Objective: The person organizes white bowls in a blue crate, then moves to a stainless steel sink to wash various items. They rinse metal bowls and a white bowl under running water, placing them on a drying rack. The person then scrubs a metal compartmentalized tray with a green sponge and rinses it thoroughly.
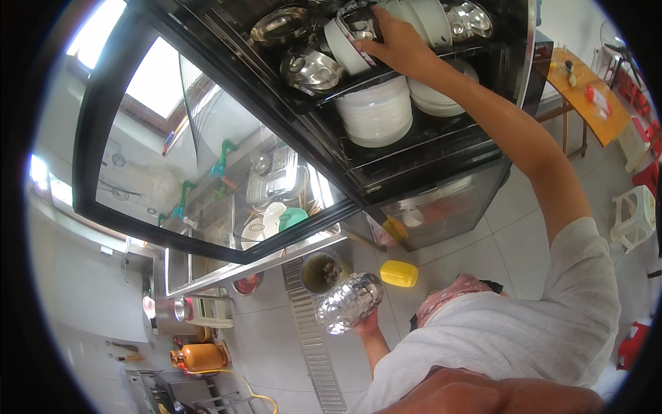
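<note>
My left hand [368,322] holds a stack of shiny, dimpled metal bowls [347,302] low in front of me, above the floor. My right arm stretches up into an open dark dish cabinet. On its upper rack my right hand [401,44] is among the bowls, its thumb at the patterned rim of a white bowl [344,47] lying on its side. The fingers' grip is partly hidden. Right of the hand stand more white bowls [421,21] on edge and nested metal bowls [469,20]. Dimpled metal bowls [313,70] sit to the left.
The cabinet's glass door [170,227] hangs open on the left. White plates [375,114] are stacked on the lower rack. Below are a yellow container [399,273], a bucket [321,271] and a floor drain grate [315,352]. An orange gas cylinder [200,357] stands at lower left.
</note>
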Demonstrator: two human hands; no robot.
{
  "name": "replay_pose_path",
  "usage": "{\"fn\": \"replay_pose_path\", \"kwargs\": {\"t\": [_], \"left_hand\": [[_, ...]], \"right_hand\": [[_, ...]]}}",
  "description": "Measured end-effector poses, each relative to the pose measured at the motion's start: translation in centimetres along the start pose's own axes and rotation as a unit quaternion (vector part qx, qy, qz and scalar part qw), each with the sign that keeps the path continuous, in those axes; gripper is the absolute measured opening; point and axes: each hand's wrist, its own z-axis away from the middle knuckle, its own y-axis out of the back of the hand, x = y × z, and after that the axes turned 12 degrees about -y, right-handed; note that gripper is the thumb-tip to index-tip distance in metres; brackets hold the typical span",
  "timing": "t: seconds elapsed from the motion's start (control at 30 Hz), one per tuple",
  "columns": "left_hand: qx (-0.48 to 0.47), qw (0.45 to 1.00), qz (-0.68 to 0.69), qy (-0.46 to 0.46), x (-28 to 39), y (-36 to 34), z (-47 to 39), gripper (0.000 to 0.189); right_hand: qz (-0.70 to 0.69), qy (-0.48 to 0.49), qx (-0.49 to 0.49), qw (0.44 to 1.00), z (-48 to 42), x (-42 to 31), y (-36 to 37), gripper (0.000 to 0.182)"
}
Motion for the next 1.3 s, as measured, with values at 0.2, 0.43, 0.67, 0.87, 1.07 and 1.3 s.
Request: {"fn": "replay_pose_path", "kwargs": {"t": [0.2, 0.43, 0.67, 0.87, 1.07, 1.3], "left_hand": [[0.015, 0.999, 0.004, 0.046, -1.3, -1.7, -0.4, 0.056], [-0.01, 0.997, 0.002, 0.07, -4.4, -5.3, -1.7, 0.054], [-0.046, 0.995, 0.043, 0.08, -3.2, -5.6, -5.5, 0.051], [-0.068, 0.997, -0.03, -0.005, -1.8, -8.7, -6.3, 0.048], [0.094, 0.964, -0.226, -0.101, -1.8, -14.6, -4.8, 0.044], [-0.048, 0.937, -0.346, -0.015, -2.5, -16.8, -3.7, 0.046]], "right_hand": [[0.18, 0.15, 0.146, 0.961, 1.9, -2.4, 2.7, 0.034], [0.098, 0.325, 0.079, 0.937, 6.6, -1.4, 1.5, 0.023], [-0.105, -0.104, -0.522, 0.84, 23.0, 2.1, -5.5, 0.08], [-0.292, -0.23, -0.493, 0.786, 29.4, 3.0, -9.8, 0.096], [-0.506, -0.433, -0.457, 0.59, 31.5, 4.2, -11.1, 0.076], [-0.62, -0.43, -0.46, 0.468, 32.0, 6.7, -8.3, 0.058]]}}
